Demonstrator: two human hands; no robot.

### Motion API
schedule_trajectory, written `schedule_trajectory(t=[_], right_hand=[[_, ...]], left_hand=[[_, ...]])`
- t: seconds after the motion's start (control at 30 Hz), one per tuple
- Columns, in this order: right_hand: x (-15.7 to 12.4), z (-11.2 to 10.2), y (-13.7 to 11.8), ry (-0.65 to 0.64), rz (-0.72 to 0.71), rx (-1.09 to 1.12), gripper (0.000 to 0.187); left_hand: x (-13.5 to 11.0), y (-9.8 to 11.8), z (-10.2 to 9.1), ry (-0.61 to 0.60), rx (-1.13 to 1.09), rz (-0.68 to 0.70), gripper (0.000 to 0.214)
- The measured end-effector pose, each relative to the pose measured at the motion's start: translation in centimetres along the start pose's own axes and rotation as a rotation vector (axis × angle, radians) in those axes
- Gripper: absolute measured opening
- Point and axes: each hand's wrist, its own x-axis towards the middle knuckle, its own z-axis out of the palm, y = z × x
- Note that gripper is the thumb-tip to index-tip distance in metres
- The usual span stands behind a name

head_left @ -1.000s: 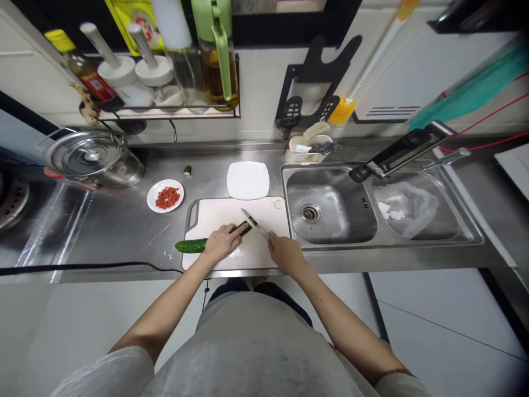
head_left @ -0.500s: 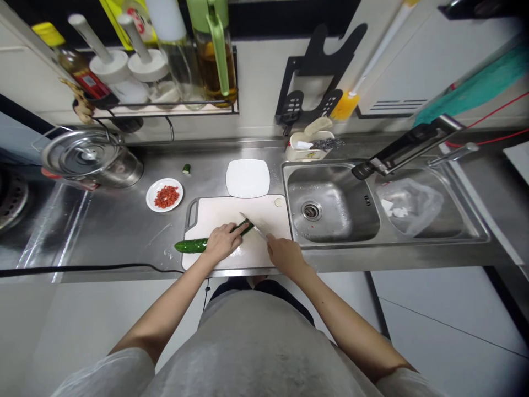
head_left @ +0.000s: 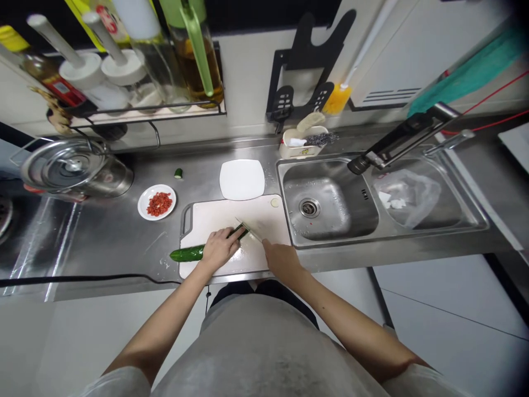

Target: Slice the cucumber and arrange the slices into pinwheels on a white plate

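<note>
A green cucumber (head_left: pixel 187 253) lies across the white cutting board (head_left: pixel 210 216), its left end past the board's edge. My left hand (head_left: pixel 218 249) presses down on the cucumber, fingers curled over it. My right hand (head_left: pixel 281 260) grips a knife (head_left: pixel 248 229) whose blade rests at the cucumber's right end. A pale cucumber slice (head_left: pixel 275 203) lies at the board's far right corner.
Behind the board sit a white square plate (head_left: pixel 242 179), a small dish of chopped red chilli (head_left: pixel 157 202) and a cucumber end piece (head_left: pixel 178 173). A steel pot (head_left: pixel 72 168) stands left, a double sink (head_left: pixel 330 204) right with a plastic bag (head_left: pixel 407 196). A bottle rack hangs above.
The view has shifted slightly left and down. The knife blade has lowered onto the cucumber's right end. My left hand stays on the cucumber.
</note>
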Motion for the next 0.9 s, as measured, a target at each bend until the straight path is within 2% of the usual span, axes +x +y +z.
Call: schedule_trajectory(t=[0.23, 0.9], right_hand=[[0.20, 0.19, -0.31, 0.030, -0.011, 0.008, 0.029], [0.65, 0.26, -0.62, 0.063, -0.024, 0.127, 0.030]], left_hand=[[0.03, 0.00, 0.26, 0.041, 0.046, 0.014, 0.047], [-0.02, 0.35, 0.22, 0.044, 0.086, 0.022, 0.046]])
